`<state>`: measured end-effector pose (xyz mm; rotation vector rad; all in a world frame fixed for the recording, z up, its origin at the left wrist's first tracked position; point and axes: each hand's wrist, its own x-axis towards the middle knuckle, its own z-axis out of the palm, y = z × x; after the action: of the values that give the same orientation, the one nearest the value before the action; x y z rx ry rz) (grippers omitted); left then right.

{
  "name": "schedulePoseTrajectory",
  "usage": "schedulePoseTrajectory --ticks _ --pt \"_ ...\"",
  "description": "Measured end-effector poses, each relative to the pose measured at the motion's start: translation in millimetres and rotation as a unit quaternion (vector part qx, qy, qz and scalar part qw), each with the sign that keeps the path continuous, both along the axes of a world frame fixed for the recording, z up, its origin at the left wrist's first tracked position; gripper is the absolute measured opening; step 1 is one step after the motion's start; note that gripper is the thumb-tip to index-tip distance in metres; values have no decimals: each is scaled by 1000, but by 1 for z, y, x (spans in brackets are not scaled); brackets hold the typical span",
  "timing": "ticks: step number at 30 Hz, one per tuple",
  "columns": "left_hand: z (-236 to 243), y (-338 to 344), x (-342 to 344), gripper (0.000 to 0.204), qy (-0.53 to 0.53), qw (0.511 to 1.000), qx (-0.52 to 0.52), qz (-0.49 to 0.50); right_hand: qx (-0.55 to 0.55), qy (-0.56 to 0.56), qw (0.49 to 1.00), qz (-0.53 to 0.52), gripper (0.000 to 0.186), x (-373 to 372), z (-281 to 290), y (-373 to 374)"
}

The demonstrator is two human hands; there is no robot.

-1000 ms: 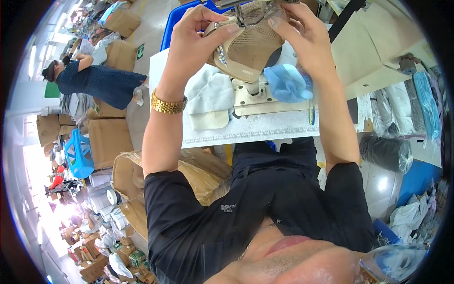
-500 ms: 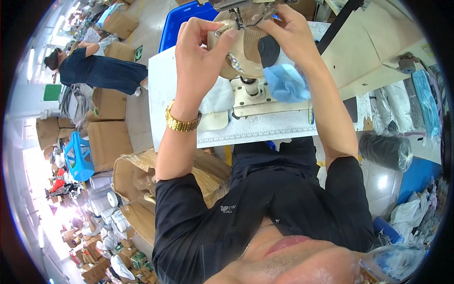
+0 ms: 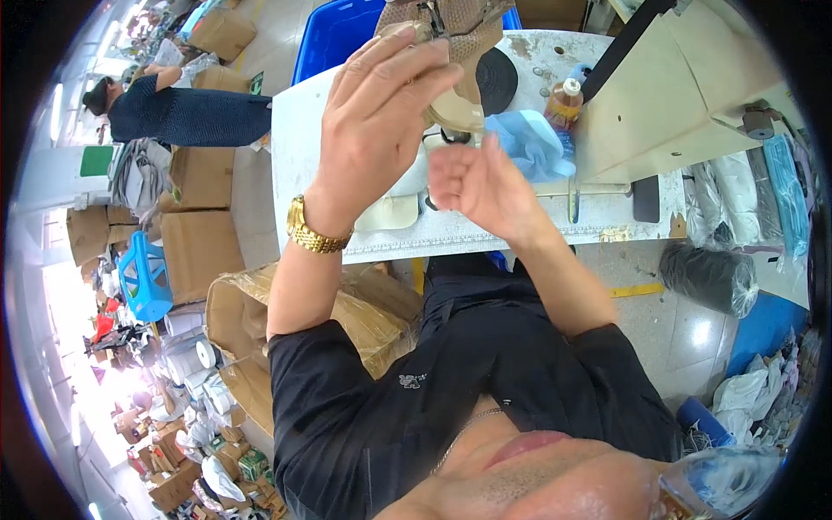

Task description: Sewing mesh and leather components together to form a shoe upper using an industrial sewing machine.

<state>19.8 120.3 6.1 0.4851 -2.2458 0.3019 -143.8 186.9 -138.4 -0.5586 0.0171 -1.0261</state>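
My left hand [image 3: 377, 113], with a gold watch [image 3: 314, 227] on its wrist, lies over a beige and tan mesh piece [image 3: 468, 91] that looks like a shoe upper. Its fingers are stretched out, and they hide part of the piece. The piece sits under the needle area of a sewing machine [image 3: 435, 19], above its post. Below and to the right of the piece, my right hand [image 3: 481, 184] is slightly blurred and holds nothing, its thumb apart from the fingers. A crumpled light-blue cloth or bag [image 3: 530, 143] is beside it.
On the white table [image 3: 299, 173] are a black round coil [image 3: 497, 81] and a bottle [image 3: 563, 106]. A blue bin [image 3: 325, 39] stands behind. The machine's large body [image 3: 685, 95] is at right, a cardboard box [image 3: 238, 321] at lower left. Another person [image 3: 186, 117] stands far left.
My right hand has left the piece beside the needle and moved down toward me. My left hand has gone from pinching the piece to lying over it with straighter fingers.
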Motion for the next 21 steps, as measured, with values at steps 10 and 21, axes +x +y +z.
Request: schedulePoseTrajectory --ticks 10,21 --pt "-22 -2 0 34 44 995 -67 54 34 -260 963 -58 48 17 21 -8" --pt "-26 -7 -5 34 70 994 -72 52 -1 -215 972 -95 47 11 24 -13"
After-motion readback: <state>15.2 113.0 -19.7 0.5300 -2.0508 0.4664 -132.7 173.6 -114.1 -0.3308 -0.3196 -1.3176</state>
